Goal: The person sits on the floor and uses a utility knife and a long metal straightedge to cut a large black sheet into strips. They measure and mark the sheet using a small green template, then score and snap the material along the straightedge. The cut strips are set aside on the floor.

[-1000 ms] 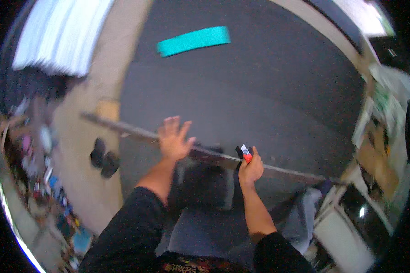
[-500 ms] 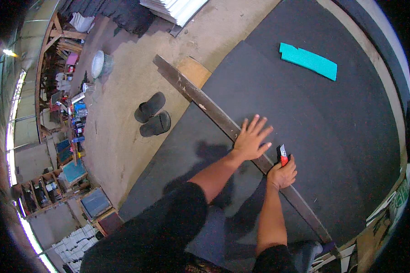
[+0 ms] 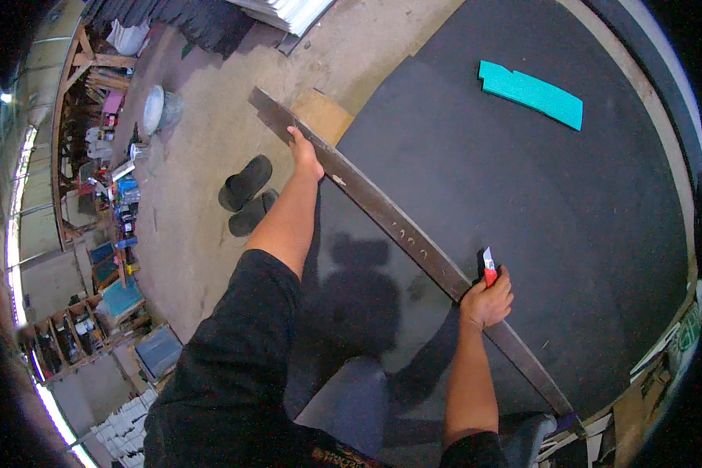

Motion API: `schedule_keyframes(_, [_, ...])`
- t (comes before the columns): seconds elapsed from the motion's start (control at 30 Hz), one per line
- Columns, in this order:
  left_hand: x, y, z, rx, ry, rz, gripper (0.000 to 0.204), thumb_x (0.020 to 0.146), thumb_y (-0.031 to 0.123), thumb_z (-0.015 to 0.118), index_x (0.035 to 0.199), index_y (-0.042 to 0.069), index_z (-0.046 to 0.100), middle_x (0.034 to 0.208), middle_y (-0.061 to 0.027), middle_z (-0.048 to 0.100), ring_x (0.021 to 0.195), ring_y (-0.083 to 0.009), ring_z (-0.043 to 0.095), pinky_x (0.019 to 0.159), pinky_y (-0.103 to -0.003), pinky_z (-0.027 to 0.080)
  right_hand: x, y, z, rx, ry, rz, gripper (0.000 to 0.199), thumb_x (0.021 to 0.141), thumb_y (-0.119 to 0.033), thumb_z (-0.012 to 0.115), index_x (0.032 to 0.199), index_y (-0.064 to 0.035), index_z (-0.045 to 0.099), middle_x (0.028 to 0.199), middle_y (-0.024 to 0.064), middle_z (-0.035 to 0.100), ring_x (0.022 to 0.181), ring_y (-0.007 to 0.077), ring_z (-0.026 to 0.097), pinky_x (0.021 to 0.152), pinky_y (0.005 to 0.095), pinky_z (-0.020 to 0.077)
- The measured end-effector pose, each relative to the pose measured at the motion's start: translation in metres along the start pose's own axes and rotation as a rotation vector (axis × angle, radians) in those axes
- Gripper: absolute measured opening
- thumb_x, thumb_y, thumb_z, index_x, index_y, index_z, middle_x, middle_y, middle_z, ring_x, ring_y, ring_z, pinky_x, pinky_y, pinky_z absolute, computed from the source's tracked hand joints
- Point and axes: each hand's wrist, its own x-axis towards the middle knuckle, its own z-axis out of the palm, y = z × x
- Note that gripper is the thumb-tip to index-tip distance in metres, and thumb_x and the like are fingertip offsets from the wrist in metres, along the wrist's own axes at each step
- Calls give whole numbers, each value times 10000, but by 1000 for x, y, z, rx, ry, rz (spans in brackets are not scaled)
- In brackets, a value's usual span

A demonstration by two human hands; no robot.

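A long dark metal straightedge [image 3: 398, 226] lies diagonally across a big black rubber sheet [image 3: 522, 195] on the floor. My left hand [image 3: 304, 156] reaches far out and presses on the straightedge near its upper left end. My right hand [image 3: 487, 300] grips a red utility knife [image 3: 489, 269], blade up, right against the straightedge's edge lower down. A teal foam piece [image 3: 530, 93] lies on the sheet at the upper right, away from both hands.
A pair of black sandals [image 3: 246, 195] sits on the concrete floor left of the sheet. A flat brown board [image 3: 324, 113] lies at the sheet's upper corner. A white bowl [image 3: 154, 109], shelves and clutter line the left. Corrugated sheets [image 3: 288, 12] lie at the top.
My left hand slid up along the straightedge toward its far upper end. My right hand with the knife stayed at the straightedge's edge. The camera view shifted.
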Motion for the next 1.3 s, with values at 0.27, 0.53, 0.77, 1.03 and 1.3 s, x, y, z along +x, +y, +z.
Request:
schedule_keyframes(0.27, [20, -2, -12, -26, -2, 20, 917, 1015, 721, 393, 1659, 125, 125, 1685, -137, 267, 1487, -348, 367, 1184, -520, 352, -1, -6, -4, 30, -7, 26, 484, 890, -219, 708, 1363, -209, 607, 1260, 34, 682, 1109, 329, 630, 892, 518, 472])
schedule_keyframes(0.53, [-34, 1, 34, 220, 298, 278, 742, 868, 454, 757, 1437, 31, 537, 1412, -157, 620, 1285, -313, 592, 1085, -418, 440, -1, -5, -9, 17, 10, 35, 517, 867, -199, 758, 1365, -206, 615, 1238, 44, 689, 1110, 323, 637, 903, 507, 487])
schedule_keyframes(0.77, [-21, 2, 26, 234, 407, 245, 638, 755, 337, 793, 1285, 8, 661, 1272, -177, 703, 1167, -340, 664, 1017, -430, 491, -2, -2, -2, 46, 6, 21, 497, 885, -227, 740, 1365, -203, 612, 1250, 48, 680, 1121, 322, 630, 903, 506, 483])
schedule_keyframes(1.03, [-35, 10, 34, 246, 397, 172, 602, 729, 338, 795, 1213, -7, 698, 1209, -196, 723, 1103, -349, 691, 960, -447, 522, -3, -1, 1, 47, 58, -9, 481, 893, -204, 649, 1371, -200, 590, 1269, 38, 674, 1098, 335, 625, 864, 518, 472])
schedule_keyframes(1.3, [-32, 12, 34, 296, 433, 192, 662, 721, 349, 803, 1279, 20, 664, 1261, -184, 709, 1137, -357, 678, 977, -460, 516, 0, 3, 2, 59, 45, -33, 486, 888, -130, 649, 1362, -178, 553, 1222, 96, 678, 1085, 365, 630, 845, 520, 478])
